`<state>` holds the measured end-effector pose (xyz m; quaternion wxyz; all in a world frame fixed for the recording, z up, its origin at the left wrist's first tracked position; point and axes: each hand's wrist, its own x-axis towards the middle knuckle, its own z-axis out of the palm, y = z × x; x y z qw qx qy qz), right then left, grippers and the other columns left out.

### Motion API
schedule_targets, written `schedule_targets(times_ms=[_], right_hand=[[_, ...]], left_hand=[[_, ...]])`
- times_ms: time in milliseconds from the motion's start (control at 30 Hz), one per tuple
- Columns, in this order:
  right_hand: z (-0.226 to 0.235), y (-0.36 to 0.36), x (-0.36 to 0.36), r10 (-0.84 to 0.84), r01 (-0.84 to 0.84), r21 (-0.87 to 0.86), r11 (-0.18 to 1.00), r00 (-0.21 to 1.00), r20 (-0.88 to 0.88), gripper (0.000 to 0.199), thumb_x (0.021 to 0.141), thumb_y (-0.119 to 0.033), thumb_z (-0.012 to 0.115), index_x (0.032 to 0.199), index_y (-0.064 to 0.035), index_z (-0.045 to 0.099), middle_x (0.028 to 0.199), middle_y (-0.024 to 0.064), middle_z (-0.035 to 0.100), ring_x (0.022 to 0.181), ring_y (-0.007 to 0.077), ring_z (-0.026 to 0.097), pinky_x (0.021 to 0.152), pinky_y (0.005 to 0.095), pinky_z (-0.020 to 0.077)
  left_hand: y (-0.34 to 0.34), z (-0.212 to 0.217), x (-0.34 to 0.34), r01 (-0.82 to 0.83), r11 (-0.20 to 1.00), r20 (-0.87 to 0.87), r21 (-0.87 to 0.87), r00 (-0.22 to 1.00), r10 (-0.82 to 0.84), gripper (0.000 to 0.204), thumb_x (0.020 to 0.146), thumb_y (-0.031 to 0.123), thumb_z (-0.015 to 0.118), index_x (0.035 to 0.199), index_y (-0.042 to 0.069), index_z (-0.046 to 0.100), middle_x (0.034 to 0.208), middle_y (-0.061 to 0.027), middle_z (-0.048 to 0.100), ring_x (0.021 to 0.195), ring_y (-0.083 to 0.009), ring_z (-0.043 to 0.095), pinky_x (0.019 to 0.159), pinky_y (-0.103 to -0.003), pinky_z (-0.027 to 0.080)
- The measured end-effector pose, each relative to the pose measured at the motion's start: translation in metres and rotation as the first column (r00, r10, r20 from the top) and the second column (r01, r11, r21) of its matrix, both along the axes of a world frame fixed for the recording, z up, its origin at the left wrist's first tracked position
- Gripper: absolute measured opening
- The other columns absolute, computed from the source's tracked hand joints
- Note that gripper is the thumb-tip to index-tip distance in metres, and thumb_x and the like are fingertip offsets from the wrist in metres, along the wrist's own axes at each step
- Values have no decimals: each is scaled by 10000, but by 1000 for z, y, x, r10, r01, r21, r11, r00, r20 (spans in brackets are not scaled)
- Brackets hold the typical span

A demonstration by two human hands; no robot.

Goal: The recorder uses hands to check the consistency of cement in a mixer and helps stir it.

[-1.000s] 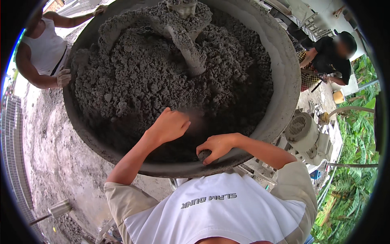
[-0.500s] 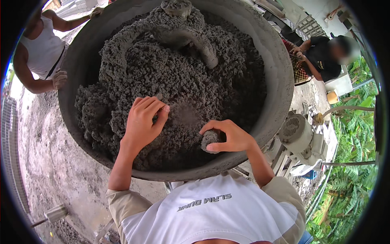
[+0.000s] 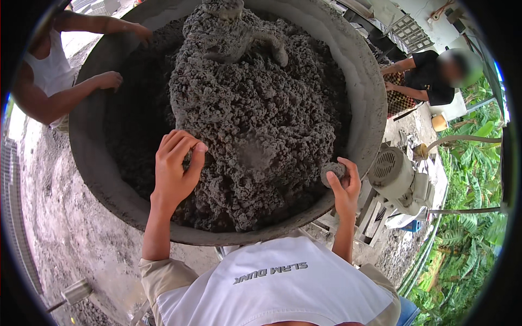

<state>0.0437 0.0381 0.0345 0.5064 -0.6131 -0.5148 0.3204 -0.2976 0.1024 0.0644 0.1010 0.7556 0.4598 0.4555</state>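
A large round mixing pan (image 3: 365, 92) is filled with crumbly grey mortar (image 3: 261, 108). Over the near right rim, my right hand (image 3: 348, 190) grips a rounded lump of grey mortar (image 3: 332, 173) between thumb and fingers. My left hand (image 3: 176, 163) hovers above the left part of the mix, its fingers curled and the thumb close to the forefinger. What it may hold is hidden underneath. Near the far side, a mortar-caked mixer arm (image 3: 239, 46) rises out of the heap, with a curved branch (image 3: 277, 49) on its right.
A person in a white tank top (image 3: 46, 76) reaches both arms over the pan's left side. Another person in a dark shirt (image 3: 435, 81) is beyond the right rim. A motor (image 3: 394, 174) stands beside the pan on the right, with a yellow bucket (image 3: 439, 122) behind.
My right hand has carried the mortar lump rightward to the rim. My left hand has shifted slightly left. The mortar heap has moved right, and the person at left now reaches inside the pan.
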Motion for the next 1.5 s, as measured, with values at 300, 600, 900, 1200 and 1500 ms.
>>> schedule_targets(times_ms=[300, 600, 900, 1200, 1500], right_hand=[[-18, 5, 23, -325, 325, 95, 941, 946, -21, 342, 852, -181, 652, 1150, -49, 551, 770, -54, 424, 598, 14, 342, 566, 178, 391], [-30, 3, 51, -421, 385, 194, 902, 883, 206, 365, 876, -264, 607, 1172, -65, 532, 852, 2, 525, 661, 63, 485, 510, 202, 410], [-24, 6, 48, -477, 454, 155, 878, 859, 188, 378, 863, -286, 626, 1156, -57, 556, 843, 30, 551, 675, 82, 501, 528, 219, 418], [-33, 8, 55, -485, 461, 170, 871, 863, 143, 348, 852, -234, 649, 1118, -23, 571, 953, 57, 595, 767, 107, 533, 569, 237, 431], [-49, 7, 60, -265, 242, 213, 947, 960, 85, 358, 788, -163, 738, 1060, 11, 584, 952, 69, 589, 829, 132, 588, 736, 228, 485]], left_hand=[[-5, -11, 14, -108, 978, 62, -179, 991, 121, 150, 825, 59, 495, 699, 10, 561, 668, -82, 521, 653, -228, 485, 624, -335, 388], [5, -17, 34, -133, 953, -33, -272, 991, 129, 198, 840, 125, 471, 696, 15, 548, 672, -82, 515, 680, -242, 498, 668, -360, 411], [10, -23, 40, -220, 928, -185, -300, 968, 170, 245, 880, 185, 512, 721, 9, 573, 676, -95, 529, 690, -260, 528, 653, -371, 416], [22, -34, 6, -311, 882, -111, -354, 950, 290, 309, 932, 285, 497, 839, 37, 657, 671, -23, 581, 573, -79, 482, 559, -268, 385], [36, -33, 26, -155, 937, -394, -314, 919, 19, 314, 921, 338, 542, 914, 54, 676, 784, -49, 655, 773, -147, 621, 724, -281, 464]])
